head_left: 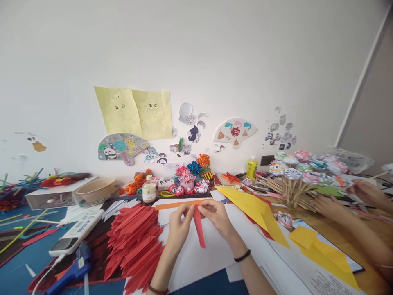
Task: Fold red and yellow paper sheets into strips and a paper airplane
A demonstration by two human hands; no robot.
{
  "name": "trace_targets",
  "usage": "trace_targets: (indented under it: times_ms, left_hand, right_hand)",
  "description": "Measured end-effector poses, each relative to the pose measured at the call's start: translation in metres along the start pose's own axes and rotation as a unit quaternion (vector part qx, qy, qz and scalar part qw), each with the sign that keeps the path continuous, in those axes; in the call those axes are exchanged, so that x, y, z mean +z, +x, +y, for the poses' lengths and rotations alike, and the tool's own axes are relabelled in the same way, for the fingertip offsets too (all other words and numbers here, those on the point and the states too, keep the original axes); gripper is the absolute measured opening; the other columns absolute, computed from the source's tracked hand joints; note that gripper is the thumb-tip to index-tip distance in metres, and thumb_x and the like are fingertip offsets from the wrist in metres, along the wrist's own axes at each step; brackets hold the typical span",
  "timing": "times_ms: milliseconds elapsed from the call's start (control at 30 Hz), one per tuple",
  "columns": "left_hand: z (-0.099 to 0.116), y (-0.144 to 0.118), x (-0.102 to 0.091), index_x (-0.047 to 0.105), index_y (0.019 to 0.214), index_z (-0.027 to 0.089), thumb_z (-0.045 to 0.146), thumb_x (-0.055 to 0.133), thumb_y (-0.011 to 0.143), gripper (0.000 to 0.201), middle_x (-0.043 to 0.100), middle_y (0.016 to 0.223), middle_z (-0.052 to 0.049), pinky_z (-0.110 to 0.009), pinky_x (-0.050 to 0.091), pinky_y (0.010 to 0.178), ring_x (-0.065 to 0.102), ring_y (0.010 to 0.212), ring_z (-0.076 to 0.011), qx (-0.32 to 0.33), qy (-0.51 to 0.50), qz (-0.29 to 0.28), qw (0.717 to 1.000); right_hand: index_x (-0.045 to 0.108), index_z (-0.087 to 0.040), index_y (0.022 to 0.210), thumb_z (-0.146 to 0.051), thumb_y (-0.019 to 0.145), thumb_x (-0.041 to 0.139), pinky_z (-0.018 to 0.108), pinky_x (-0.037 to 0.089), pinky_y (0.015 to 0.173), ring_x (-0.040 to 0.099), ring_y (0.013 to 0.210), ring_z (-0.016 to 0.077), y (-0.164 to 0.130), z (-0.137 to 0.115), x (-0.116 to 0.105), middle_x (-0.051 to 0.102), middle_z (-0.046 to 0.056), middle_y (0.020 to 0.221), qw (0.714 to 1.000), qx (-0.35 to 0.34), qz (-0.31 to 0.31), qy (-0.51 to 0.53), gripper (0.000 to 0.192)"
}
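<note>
Over the white paper (215, 246) in the middle, my left hand (181, 219) and my right hand (215, 215) meet at the upper end of a red paper strip (199, 231). Thumb and fingers of both hands pinch it, and its lower end hangs toward me. An orange strip (172, 205) lies just behind my hands. Left of my left hand is a big heap of folded red paper pieces (135, 241). Yellow paper sheets (254, 211) lie to the right of my right hand.
At the left are a blue glue gun (76, 266), a white device with a cable (76, 233) and a round bowl (95, 190). A glue bottle (149, 190) and craft flowers (187, 176) stand at the wall. Another person's hands (328, 209) work at the right near paper flowers on sticks (294, 176).
</note>
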State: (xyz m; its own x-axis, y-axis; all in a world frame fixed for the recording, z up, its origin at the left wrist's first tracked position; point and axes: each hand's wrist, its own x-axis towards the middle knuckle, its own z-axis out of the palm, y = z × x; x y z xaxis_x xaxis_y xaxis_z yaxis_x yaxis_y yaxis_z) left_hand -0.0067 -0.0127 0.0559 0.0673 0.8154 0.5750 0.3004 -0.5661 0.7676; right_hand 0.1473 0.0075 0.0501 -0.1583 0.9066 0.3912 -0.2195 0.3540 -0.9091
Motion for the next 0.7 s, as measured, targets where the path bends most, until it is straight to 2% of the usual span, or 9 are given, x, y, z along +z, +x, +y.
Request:
trace_targets:
  times_ms: [100, 267, 467, 700]
  left_hand:
    - [0.002, 0.0, 0.001, 0.063, 0.075, 0.017, 0.035, 0.048, 0.091, 0.028, 0.064, 0.07, -0.002, -0.025, 0.041, 0.065, 0.054, 0.066, -0.0147, 0.01, 0.003, -0.022, 1.0]
    - [0.0, -0.002, 0.0, 0.06, 0.069, 0.017, 0.036, 0.051, 0.09, 0.029, 0.056, 0.063, 0.001, -0.023, 0.038, 0.061, 0.048, 0.061, -0.0125, 0.026, 0.037, 0.002, 0.999]
    - [-0.005, -0.001, 0.003, 0.06, 0.071, 0.016, 0.038, 0.05, 0.09, 0.03, 0.058, 0.066, 0.0, -0.024, 0.039, 0.063, 0.048, 0.064, -0.0132, 0.011, 0.011, -0.025, 1.0]
    - [-0.012, -0.001, 0.004, 0.051, 0.061, 0.017, 0.04, 0.054, 0.087, 0.035, 0.046, 0.056, 0.004, -0.022, 0.031, 0.055, 0.038, 0.056, -0.01, -0.007, 0.035, -0.015, 0.999]
  right_hand:
    - [0.069, -0.017, 0.079, -0.034, 0.075, 0.073, 0.026, 0.053, 0.064, 0.062, 0.067, 0.0139, -0.001, -0.002, -0.001, 0.067, 0.001, 0.074, 1.0, -0.023, 0.005, -0.014, 0.018]
    - [0.069, -0.017, 0.078, -0.032, 0.075, 0.073, 0.025, 0.053, 0.064, 0.06, 0.065, 0.0129, -0.002, -0.007, 0.0, 0.065, 0.001, 0.073, 0.999, -0.046, -0.004, -0.029, 0.016]
    - [0.069, -0.017, 0.079, -0.037, 0.074, 0.074, 0.029, 0.057, 0.065, 0.063, 0.071, 0.0168, -0.002, -0.004, -0.001, 0.066, 0.002, 0.076, 0.999, -0.024, 0.031, -0.009, 0.021]
    - [0.07, -0.017, 0.08, -0.044, 0.069, 0.077, 0.033, 0.059, 0.064, 0.065, 0.071, 0.0201, 0.0, 0.001, -0.001, 0.068, 0.005, 0.076, 0.998, -0.006, 0.055, 0.001, 0.03]
